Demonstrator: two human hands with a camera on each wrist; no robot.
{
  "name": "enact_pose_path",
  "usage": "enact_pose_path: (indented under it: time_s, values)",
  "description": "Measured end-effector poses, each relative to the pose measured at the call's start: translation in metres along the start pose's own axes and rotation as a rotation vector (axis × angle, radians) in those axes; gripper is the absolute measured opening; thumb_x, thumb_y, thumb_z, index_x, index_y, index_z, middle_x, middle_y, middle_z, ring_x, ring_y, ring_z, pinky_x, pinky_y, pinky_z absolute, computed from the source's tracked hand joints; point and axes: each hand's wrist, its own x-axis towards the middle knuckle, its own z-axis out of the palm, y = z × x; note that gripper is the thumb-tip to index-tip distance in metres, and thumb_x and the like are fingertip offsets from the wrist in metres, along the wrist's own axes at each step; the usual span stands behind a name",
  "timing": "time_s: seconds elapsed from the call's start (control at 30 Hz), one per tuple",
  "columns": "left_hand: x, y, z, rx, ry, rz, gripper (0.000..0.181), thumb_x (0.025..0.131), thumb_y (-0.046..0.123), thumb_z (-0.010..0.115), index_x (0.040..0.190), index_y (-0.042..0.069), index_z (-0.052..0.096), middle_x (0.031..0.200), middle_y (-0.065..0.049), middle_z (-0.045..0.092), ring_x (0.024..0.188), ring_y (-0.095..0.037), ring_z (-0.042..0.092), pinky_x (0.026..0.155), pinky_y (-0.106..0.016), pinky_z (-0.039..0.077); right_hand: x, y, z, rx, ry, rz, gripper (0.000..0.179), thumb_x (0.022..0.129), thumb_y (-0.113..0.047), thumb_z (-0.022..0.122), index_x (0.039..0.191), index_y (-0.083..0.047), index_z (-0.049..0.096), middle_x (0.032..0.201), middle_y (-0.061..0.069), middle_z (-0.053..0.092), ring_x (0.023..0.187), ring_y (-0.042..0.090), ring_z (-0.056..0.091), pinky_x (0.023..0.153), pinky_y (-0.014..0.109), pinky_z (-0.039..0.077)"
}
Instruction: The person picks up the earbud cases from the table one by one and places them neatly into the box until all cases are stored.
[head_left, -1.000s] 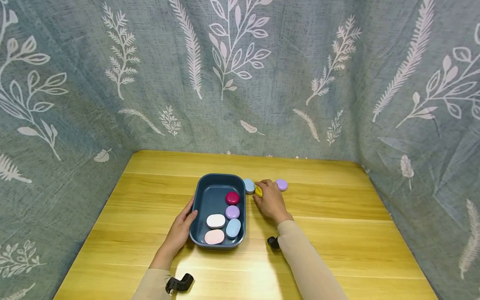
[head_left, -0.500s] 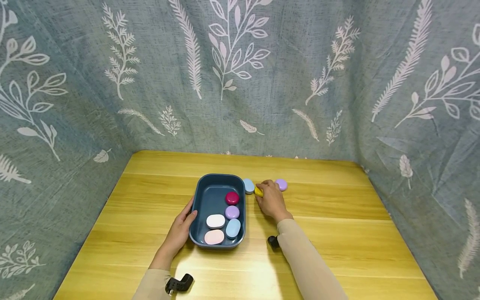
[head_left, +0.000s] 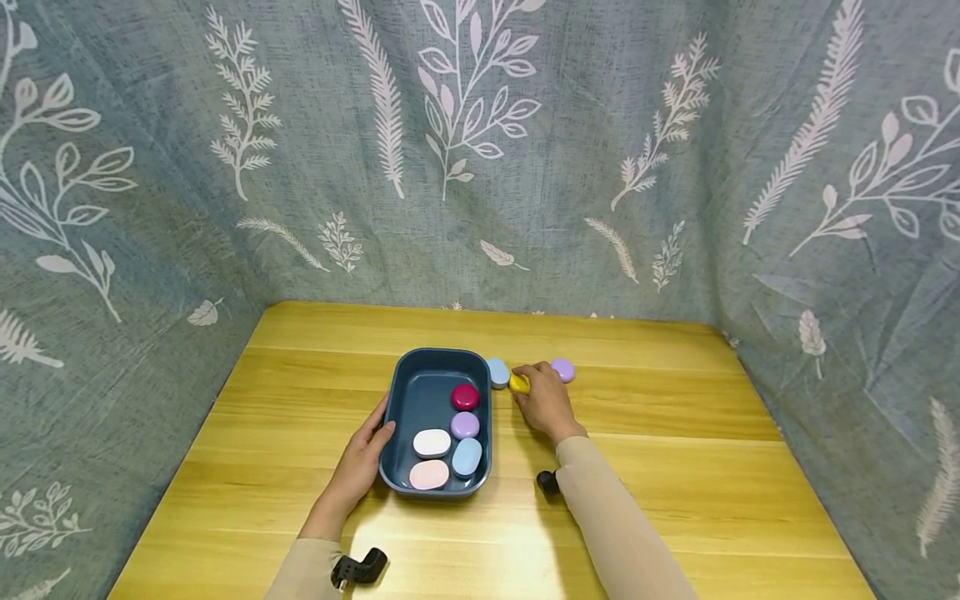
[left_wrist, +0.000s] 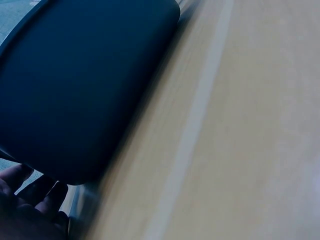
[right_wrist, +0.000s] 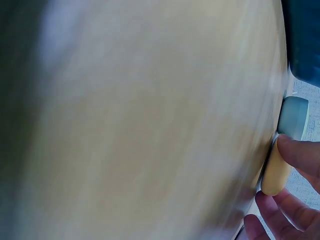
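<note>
In the head view my left hand holds the left side of a dark blue rectangular tub, thumb at the rim and fingers along the outer wall. My right hand pinches a rounded yellow soap bar between thumb and fingers, low over the table, right of the tub. The right wrist view shows the thumb on one side of the yellow bar and fingertips at its other end. A light blue soap bar stands between it and the tub. Behind the right hand lies a round lilac soap.
Inside the tub are a dark red soap, a lilac soap, a blue soap, a white soap and a pink soap. Patterned curtain surrounds the wooden table at the back and sides.
My right hand has shifted slightly right with the yellow soap bar, widening the gap to the light blue one. The left hand and tub stay in place.
</note>
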Motion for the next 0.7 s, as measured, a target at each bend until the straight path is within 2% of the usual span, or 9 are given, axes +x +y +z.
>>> enact_pose_path:
  time_s: [0.37,0.7]
  values:
    - [0.0000,-0.0002,-0.0002,-0.007,0.004,0.000,0.057,0.112,0.033,0.046,0.166,0.033,0.025,0.174,0.001,0.020,0.161,-0.026,0.015,0.128,-0.047,0.020,-0.0012,0.0024,0.0004,0.016,-0.004,-0.014,0.040,0.095,-0.011,0.075,0.134,-0.006,0.068,0.129,0.021,0.062,0.120,0.040,0.058,0.106,0.052,0.047]
    - [0.0012,0.0000,-0.0013,-0.016,-0.001,-0.002,0.058,0.112,0.033,0.046,0.166,0.033,0.024,0.174,0.002,0.020,0.162,-0.025,0.015,0.128,-0.047,0.019,-0.0027,0.0015,-0.0007,0.043,0.009,-0.024,0.039,0.094,-0.011,0.075,0.132,-0.006,0.069,0.128,0.022,0.063,0.120,0.040,0.059,0.107,0.052,0.047]
